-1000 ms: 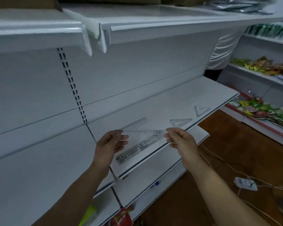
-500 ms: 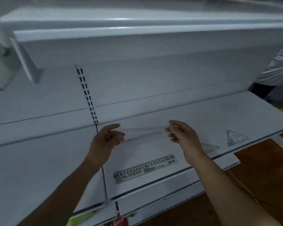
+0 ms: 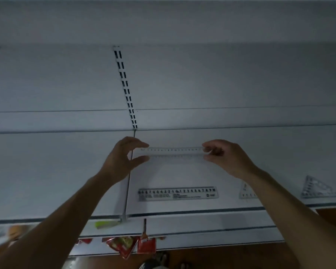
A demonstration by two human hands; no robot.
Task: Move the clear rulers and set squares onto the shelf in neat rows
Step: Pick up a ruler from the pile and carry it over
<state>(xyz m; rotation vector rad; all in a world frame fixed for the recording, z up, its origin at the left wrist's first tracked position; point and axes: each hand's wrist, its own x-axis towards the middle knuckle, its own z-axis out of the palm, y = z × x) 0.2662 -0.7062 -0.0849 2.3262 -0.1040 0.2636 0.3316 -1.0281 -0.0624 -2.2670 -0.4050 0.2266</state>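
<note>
White shelf boards fill the view, with a slotted rail on the back wall at 12 o'clock and red snack packs below at 6 o'clock. Near the front edge lie a second ruler, a set square partly hidden by the right arm, and another set square at 4 o'clock. The see-through ruler with tiny marks is over the back of the shelf, stretching from 9 to 3 o'clock, with the left hand pinching its left end and the right hand pinching its right end.

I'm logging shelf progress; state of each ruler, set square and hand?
Held ruler: level, pinched at both ends.
Left hand: pinches its left end.
Right hand: pinches its right end.
Printed ruler: flat on the shelf.
Left set square: flat, partly behind forearm.
Right set square: flat, untouched.
</note>
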